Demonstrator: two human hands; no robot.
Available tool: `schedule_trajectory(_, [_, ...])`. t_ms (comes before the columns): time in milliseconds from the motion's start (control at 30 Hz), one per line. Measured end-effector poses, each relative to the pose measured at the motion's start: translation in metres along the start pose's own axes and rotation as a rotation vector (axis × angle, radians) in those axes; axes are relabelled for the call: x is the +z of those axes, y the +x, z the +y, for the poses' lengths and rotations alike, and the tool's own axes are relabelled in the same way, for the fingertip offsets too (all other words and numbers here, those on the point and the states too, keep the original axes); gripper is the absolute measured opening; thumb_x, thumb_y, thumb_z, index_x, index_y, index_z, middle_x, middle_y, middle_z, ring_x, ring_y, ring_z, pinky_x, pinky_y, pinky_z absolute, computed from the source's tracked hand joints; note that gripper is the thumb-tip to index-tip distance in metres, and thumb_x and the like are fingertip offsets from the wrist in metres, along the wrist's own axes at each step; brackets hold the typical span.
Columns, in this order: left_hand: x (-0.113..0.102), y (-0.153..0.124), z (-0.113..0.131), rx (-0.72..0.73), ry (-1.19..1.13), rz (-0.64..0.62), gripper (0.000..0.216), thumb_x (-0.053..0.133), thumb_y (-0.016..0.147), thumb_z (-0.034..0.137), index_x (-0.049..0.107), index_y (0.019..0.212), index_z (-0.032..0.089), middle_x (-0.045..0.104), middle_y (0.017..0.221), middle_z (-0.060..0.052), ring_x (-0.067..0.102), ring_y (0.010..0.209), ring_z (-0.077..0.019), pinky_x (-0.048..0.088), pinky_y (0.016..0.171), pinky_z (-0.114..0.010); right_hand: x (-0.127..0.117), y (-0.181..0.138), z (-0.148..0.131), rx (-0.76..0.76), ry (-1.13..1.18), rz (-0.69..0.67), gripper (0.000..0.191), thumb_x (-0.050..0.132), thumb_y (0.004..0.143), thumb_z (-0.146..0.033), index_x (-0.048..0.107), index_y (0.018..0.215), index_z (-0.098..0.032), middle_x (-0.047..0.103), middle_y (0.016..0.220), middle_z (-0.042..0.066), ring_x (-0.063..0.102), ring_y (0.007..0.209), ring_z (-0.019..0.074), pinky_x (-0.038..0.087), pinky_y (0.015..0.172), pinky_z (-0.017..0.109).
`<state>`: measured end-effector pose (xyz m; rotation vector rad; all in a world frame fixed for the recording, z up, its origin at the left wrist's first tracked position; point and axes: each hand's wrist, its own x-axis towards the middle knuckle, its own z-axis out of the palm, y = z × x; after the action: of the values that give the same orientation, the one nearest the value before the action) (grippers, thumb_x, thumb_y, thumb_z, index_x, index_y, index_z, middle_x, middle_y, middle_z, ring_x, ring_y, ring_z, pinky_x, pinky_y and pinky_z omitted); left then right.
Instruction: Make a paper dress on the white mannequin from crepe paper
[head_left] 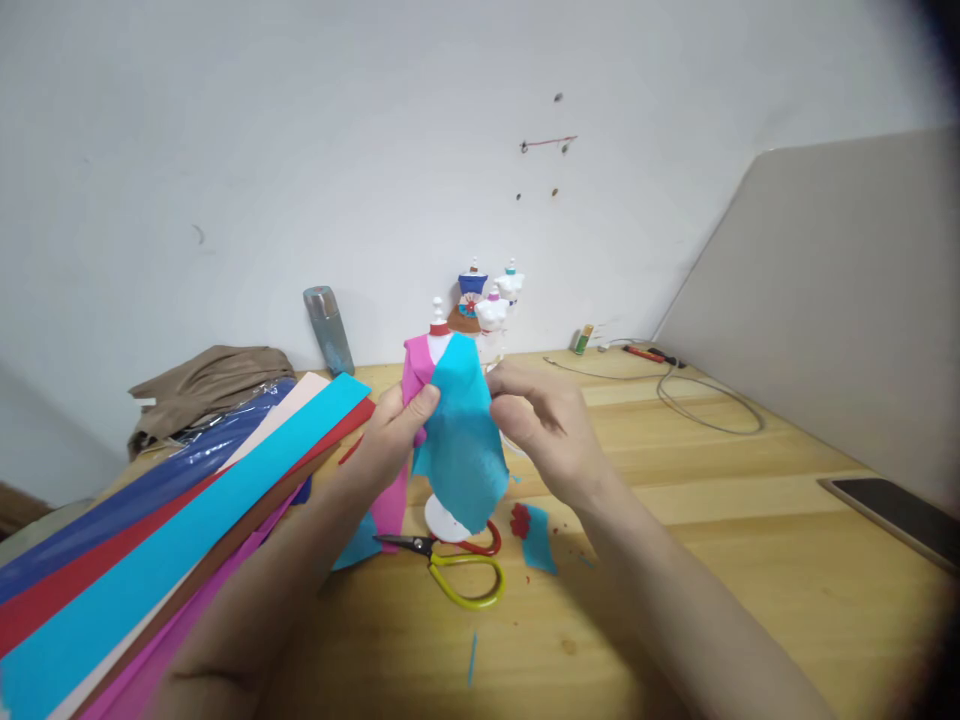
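A small white mannequin on a round base stands at the table's middle, dressed in pink cloth with a turquoise cloth draped over its front. My left hand pinches the turquoise cloth's left edge against the pink. My right hand is closed on the cloth's right edge near the mannequin's shoulder. Both hands press the cloth around the figure.
Long sheets in blue, red, turquoise and pink lie at the left. Yellow and red scissors and a turquoise scrap lie below the mannequin. More small mannequins, a grey bottle, a cable and a phone are around.
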<state>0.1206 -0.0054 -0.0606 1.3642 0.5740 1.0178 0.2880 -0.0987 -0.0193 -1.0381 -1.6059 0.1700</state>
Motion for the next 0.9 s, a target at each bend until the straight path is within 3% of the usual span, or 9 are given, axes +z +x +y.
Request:
schedule_trajectory(133, [0.016,-0.005,0.010,0.114,0.083,0.049,0.050,0.078,0.079,0.066,0.065,0.076,0.018,0.046,0.058,0.004,0.042,0.058,-0.0128,0.038,0.056,-0.027,0.008,-0.002,-0.001,0.067,-0.103,0.062,0.032,0.065,0.091,-0.048,0.065,0.073,-0.021,0.067,0.069,0.003,0.060,0.067,0.0191,0.046,0.066,0.035])
schedule_trajectory(267, [0.025,-0.008,0.013,0.145,0.158,0.085,0.043,0.076,0.084,0.058,0.061,0.072,0.020,0.041,0.058,0.005,0.036,0.057,-0.0124,0.032,0.055,-0.028,0.012,-0.003,0.000,0.100,-0.148,0.106,0.029,0.065,0.091,-0.043,0.065,0.072,-0.021,0.065,0.065,0.001,0.057,0.062,0.0176,0.044,0.062,0.032])
schedule_trajectory(433, [0.025,-0.012,0.005,0.206,0.256,0.093,0.028,0.068,0.093,0.046,0.067,0.086,0.019,0.054,0.069,0.002,0.045,0.065,-0.0148,0.037,0.062,-0.028,0.013,-0.002,0.001,0.060,-0.172,0.179,0.022,0.065,0.090,-0.038,0.064,0.077,-0.021,0.065,0.067,0.000,0.057,0.061,0.0152,0.044,0.061,0.030])
schedule_trajectory(633, [0.029,-0.017,0.007,0.286,0.471,0.137,0.024,0.057,0.096,0.042,0.060,0.083,0.021,0.053,0.066,0.001,0.048,0.067,-0.0183,0.039,0.070,-0.033,0.015,-0.003,-0.006,0.013,-0.318,0.200,0.032,0.057,0.090,-0.025,0.044,0.061,-0.023,0.043,0.053,-0.005,0.041,0.050,0.0115,0.030,0.052,0.028])
schedule_trajectory(900, [0.032,-0.018,0.011,0.305,0.504,0.137,0.027,0.054,0.096,0.046,0.056,0.082,0.023,0.053,0.067,0.001,0.048,0.065,-0.0183,0.039,0.068,-0.035,0.014,-0.001,-0.003,0.023,-0.246,0.206,0.038,0.052,0.092,-0.027,0.037,0.058,-0.023,0.036,0.052,-0.006,0.036,0.050,0.0106,0.027,0.052,0.029])
